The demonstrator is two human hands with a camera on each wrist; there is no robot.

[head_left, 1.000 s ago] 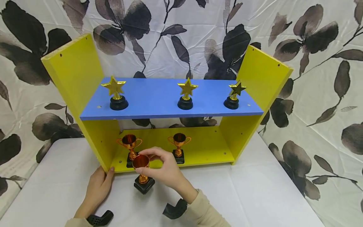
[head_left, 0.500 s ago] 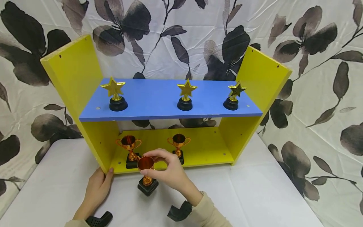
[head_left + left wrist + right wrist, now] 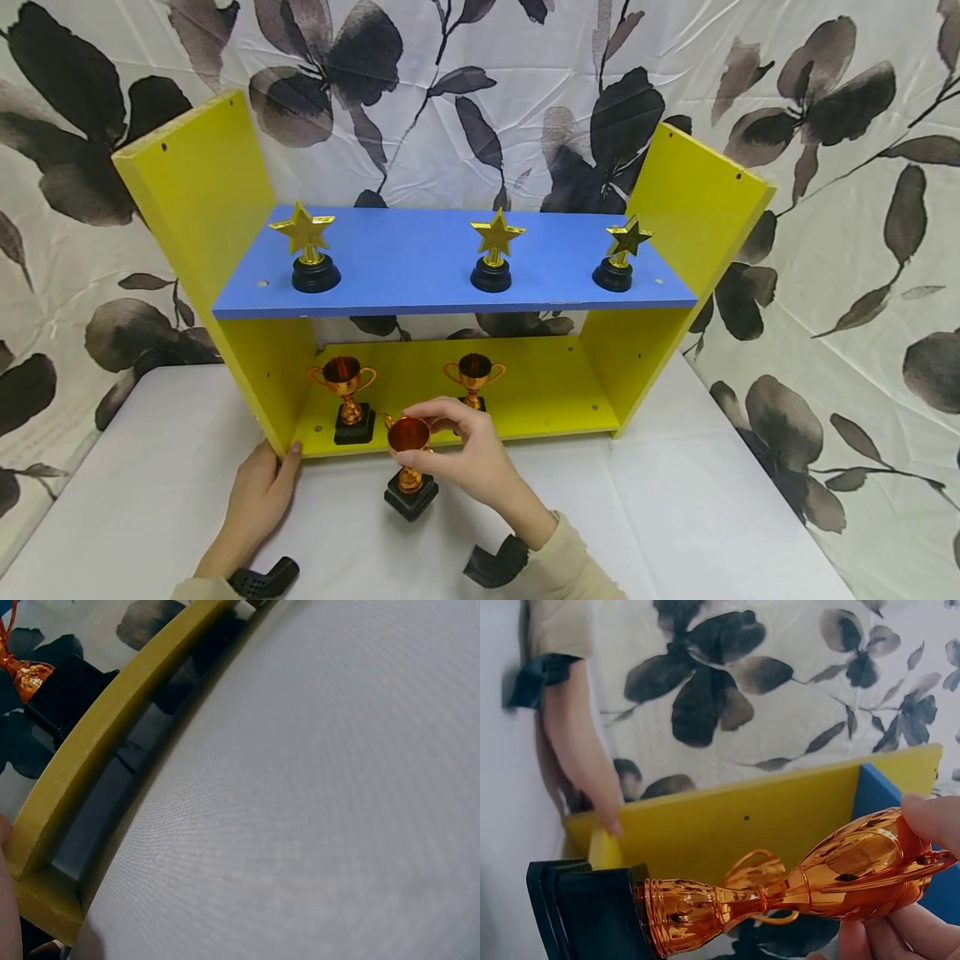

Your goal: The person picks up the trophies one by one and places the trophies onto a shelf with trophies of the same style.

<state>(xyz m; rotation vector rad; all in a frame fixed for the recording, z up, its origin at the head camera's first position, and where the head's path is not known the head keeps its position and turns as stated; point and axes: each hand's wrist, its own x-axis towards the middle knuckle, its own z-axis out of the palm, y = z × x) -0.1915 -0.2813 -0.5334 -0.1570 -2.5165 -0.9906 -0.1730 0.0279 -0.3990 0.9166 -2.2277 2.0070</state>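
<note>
My right hand [image 3: 476, 462] pinches an orange-gold trophy cup [image 3: 409, 437] by its bowl, between thumb and fingers. The cup is tilted, its black base in front of the lower shelf's edge; the right wrist view shows the same trophy cup [image 3: 844, 866] lengthwise, handles at the bowl. My left hand [image 3: 255, 492] holds the bottom left corner of the yellow shelf unit [image 3: 255, 367], thumb at the front edge, other fingers partly hidden. Two matching trophy cups stand on the yellow lower board: the left cup [image 3: 342, 377] and the middle cup [image 3: 474, 371], its base partly behind my right hand.
On the blue upper board [image 3: 405, 250] stand three gold star trophies: left [image 3: 303, 237], middle [image 3: 495, 237] and right [image 3: 626, 242]. A white cloth [image 3: 675, 508] covers the table. Floral fabric [image 3: 450, 50] hangs behind and beside the unit.
The right hand has moved a little to the right with the trophy cup, uncovering the base of the left cup and covering part of the middle one. The left hand stays at the corner.
</note>
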